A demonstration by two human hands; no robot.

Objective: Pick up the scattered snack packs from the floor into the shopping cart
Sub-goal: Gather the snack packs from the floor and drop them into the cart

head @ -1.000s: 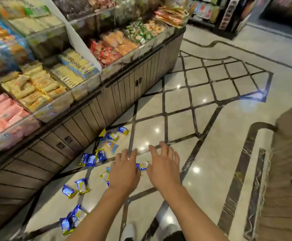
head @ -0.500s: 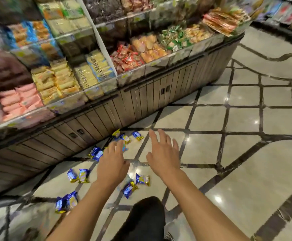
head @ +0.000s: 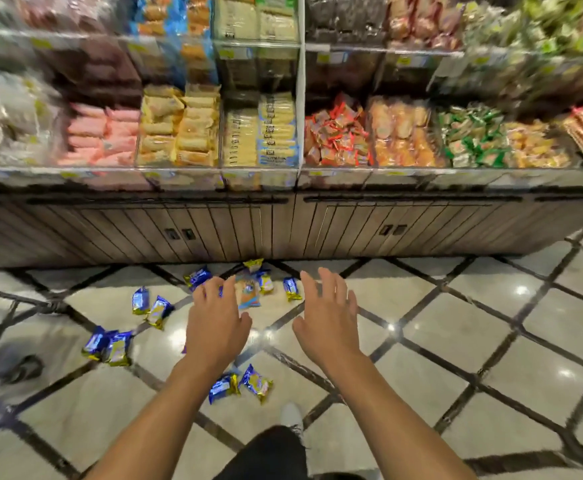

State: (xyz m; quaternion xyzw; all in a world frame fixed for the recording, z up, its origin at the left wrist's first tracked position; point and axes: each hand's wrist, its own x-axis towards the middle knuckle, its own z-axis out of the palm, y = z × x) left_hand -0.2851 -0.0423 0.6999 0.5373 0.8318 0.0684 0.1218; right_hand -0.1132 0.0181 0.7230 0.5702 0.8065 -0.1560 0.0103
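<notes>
Hands (head: 269, 323) lower — nearer packs (head: 248, 292) (empty)

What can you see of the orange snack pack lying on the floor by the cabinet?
The orange snack pack is a flat, glossy wrapper, mostly orange with pale blue at its lower end and a printed picture too blurred to read. It looks sealed and lies flat on the tiled floor among blue-and-gold packs, lengthwise toward the cabinet. The left hand hovers beside it; contact cannot be told.
</notes>
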